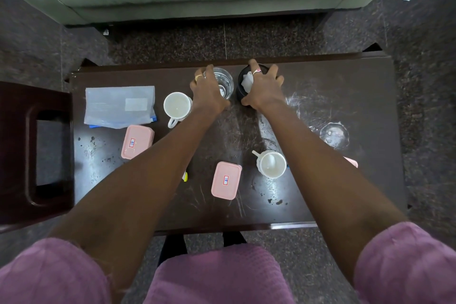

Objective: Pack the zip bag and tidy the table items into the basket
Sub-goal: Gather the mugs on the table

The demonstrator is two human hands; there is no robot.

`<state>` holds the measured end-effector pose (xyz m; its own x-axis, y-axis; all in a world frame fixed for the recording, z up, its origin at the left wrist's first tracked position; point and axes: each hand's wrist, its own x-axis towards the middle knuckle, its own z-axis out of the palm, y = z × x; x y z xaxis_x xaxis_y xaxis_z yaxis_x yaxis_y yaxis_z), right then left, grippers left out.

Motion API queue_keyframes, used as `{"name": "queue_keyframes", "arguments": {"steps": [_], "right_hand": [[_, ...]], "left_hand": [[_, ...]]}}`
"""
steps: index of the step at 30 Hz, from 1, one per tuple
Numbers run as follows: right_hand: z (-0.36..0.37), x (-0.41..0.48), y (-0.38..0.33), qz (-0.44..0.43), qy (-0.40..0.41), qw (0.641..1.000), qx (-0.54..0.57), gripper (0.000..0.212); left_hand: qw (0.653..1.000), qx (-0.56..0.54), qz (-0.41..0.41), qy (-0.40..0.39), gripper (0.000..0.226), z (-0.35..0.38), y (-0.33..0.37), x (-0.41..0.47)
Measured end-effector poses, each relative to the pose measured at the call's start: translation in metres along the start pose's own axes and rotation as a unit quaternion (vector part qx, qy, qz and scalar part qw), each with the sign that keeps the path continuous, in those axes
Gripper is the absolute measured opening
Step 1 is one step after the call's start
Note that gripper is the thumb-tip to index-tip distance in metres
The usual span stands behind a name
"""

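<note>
1. The black round basket (240, 91) stands at the far edge of the dark wooden table (345, 86) and holds a crumpled white paper (247, 82).
2. The right hand (265, 89) lies on top of the basket. Its fingers are spread over the rim and curl down the far and right sides, and the thumb grips the near side.
3. A clear drinking glass (225, 79) stands just left of the basket, apart from it by a narrow gap.
4. The left hand (208, 91) holds this glass, with its fingers curled round the left and far sides.
5. The zip bag (119, 106) lies flat well to the left of the basket, beyond the glass. It is clear of both hands.
6. A white mug (177, 107) stands between the zip bag and the glass, left of the basket, just beside the left wrist.
7. Nearer the person than the basket and to its left, a pink lidded box (137, 142) lies close under the zip bag.
8. A second pink lidded box (226, 180) lies straight toward the person from the basket, between the two forearms.
9. Another white mug (271, 164) stands just right of that box, against the right forearm.
10. A clear glass dish (334, 135) sits well to the right of the basket.
</note>
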<state>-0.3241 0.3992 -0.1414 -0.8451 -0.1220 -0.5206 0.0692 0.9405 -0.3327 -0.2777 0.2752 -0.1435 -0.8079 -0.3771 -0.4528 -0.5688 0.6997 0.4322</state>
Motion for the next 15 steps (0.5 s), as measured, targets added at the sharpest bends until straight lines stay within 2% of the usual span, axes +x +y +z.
{"name": "queue_keyframes", "arguments": {"steps": [4, 7, 9, 11, 13, 15], "right_hand": [[0.0, -0.001, -0.004, 0.012, -0.003, 1.0, -0.009, 0.102], [-0.001, -0.003, -0.001, 0.009, -0.01, 1.0, 0.0, 0.117], [0.0, -0.011, 0.004, 0.001, -0.01, 1.0, -0.003, 0.129], [0.003, -0.028, 0.01, -0.022, 0.012, 1.0, -0.012, 0.133], [0.011, -0.048, 0.022, -0.051, 0.048, 0.997, -0.032, 0.126], [0.023, -0.071, 0.038, -0.07, 0.098, 0.992, -0.035, 0.105]], "left_hand": [[1.0, -0.004, 0.005, -0.003, 0.103, 0.0, -0.002, -0.001], [1.0, 0.001, 0.019, -0.007, 0.111, -0.001, -0.007, -0.005], [0.999, -0.005, 0.036, 0.02, 0.112, -0.003, -0.014, -0.016], [0.996, -0.026, 0.056, 0.068, 0.106, -0.003, -0.027, -0.035], [0.993, -0.057, 0.03, 0.099, 0.099, 0.003, -0.043, -0.052], [0.99, -0.083, -0.027, 0.113, 0.092, 0.009, -0.058, -0.068]]}}
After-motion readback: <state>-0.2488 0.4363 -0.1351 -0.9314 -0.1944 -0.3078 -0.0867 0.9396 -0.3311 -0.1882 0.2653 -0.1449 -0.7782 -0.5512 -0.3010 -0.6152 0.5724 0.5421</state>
